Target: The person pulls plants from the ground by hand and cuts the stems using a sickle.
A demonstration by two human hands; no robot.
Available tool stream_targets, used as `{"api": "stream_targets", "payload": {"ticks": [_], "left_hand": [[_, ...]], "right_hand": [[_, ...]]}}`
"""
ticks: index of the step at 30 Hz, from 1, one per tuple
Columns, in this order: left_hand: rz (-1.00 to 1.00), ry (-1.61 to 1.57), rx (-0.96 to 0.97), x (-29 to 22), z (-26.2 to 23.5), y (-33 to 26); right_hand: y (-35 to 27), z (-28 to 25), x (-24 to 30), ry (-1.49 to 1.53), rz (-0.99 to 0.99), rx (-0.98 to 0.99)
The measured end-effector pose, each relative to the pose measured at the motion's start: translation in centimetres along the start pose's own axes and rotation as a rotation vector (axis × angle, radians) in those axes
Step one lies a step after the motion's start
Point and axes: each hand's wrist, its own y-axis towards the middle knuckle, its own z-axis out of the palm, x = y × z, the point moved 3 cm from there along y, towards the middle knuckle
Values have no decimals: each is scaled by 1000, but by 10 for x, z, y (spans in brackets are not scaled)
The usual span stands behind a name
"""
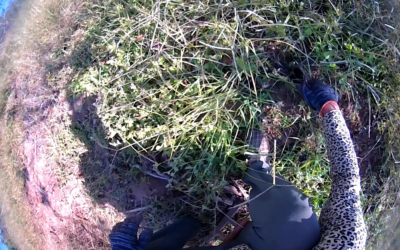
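Two gloved hands in view, both in dark knit gloves with an orange cuff, both on leopard-print sleeves. Right hand (317, 93) sits at about 2 o'clock from frame centre, reaching into the base of the weed clump (191, 69); fingers point up and in toward the dark stems, but whether they are closed on a stem I cannot tell, the grass hides the fingertips. Left hand (125, 240) at 7 o'clock, low, resting beside the left knee (174, 232), fingers loosely curled together, holding nothing visible.

One big weed clump fills 10 to 2 o'clock: long pale grass blades mixed with small-leaved green plants, sunlit on top, shaded below. One patch of dug dark soil (287, 122) lies just below and left of the right hand, touching the clump's base. Two legs in dark grey-green trousers, right knee (280, 211) at 5 o'clock. One shoe (257, 142) shows just above it, near centre, half covered by blades.

One strip of bare pinkish dry ground (40, 164) at 9 o'clock. Stray grass stalks cross over the right knee and shoe.
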Motion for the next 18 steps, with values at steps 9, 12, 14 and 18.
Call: {"api": "stream_targets", "payload": {"ticks": [9, 12, 14, 18], "left_hand": [[-3, 10, -9, 2, -2, -4], [-9, 16, -15, 1, -5, -6], [-6, 23, -15, -2, -7, -6], [53, -23, -17, 1, 2, 1]], "right_hand": [[-1, -14, 0, -106, 104, 2], [5, -1, -5, -73, 57, 30], [17, 23, -21, 103, -32, 84], [74, 101, -103, 939, -257, 311]]}}
